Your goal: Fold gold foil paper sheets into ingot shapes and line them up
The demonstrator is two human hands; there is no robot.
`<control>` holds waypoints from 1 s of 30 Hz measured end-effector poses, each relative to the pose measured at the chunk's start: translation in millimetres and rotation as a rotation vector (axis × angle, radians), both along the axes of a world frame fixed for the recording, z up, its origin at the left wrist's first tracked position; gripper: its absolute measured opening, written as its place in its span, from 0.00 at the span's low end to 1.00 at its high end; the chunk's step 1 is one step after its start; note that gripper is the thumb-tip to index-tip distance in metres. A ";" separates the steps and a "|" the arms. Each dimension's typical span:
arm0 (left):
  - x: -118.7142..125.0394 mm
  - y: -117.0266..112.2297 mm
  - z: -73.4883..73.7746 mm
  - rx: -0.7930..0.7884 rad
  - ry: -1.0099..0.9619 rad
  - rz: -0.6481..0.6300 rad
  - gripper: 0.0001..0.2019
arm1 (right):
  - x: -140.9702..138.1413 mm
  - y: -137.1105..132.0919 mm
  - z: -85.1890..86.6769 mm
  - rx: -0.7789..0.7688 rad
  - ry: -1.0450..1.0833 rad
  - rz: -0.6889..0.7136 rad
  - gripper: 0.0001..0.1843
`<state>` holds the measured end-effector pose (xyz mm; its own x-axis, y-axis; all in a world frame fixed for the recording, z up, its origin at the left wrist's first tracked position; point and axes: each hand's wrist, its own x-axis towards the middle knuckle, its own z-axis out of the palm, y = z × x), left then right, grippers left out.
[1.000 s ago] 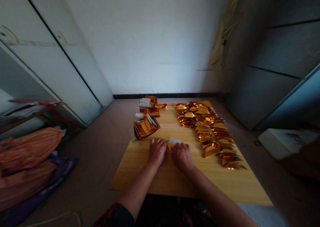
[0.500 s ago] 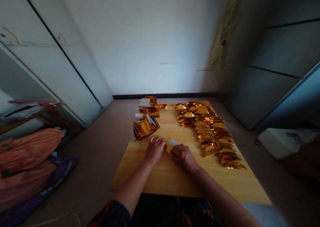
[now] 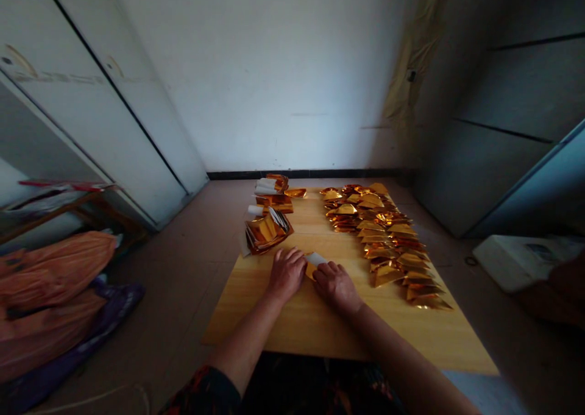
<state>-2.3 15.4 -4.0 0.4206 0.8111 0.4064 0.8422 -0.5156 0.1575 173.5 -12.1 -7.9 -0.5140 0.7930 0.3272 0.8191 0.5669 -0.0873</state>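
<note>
Gold foil sheet, white-backed, lies on the worktop near its centre, between both hands. Left hand and right hand bear on its edges, fingers closed together. Judged step in hand: forming a fold. The next move calls for a firm crease. Folded foil pieces lie in rows at far right; foil stacks stand at far left.

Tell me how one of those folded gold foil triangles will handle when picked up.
The folded gold foil triangle is likely very light: the sheet looks thin. Its crisp creases suggest it keeps shape, yet crushes under a firm pinch. Its glossy face may slide easily.
</note>
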 end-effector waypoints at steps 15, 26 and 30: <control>-1.8 5.7 -7.6 0.002 -0.034 -0.091 0.10 | -3.4 -0.7 -1.2 0.116 -0.105 0.068 0.09; -4.3 11.2 -16.2 0.022 -0.097 -0.172 0.12 | -1.9 2.6 -10.0 0.107 -0.053 0.067 0.08; -4.4 9.6 -12.7 0.010 -0.085 -0.167 0.10 | 0.9 3.1 -5.4 0.073 -0.047 0.066 0.09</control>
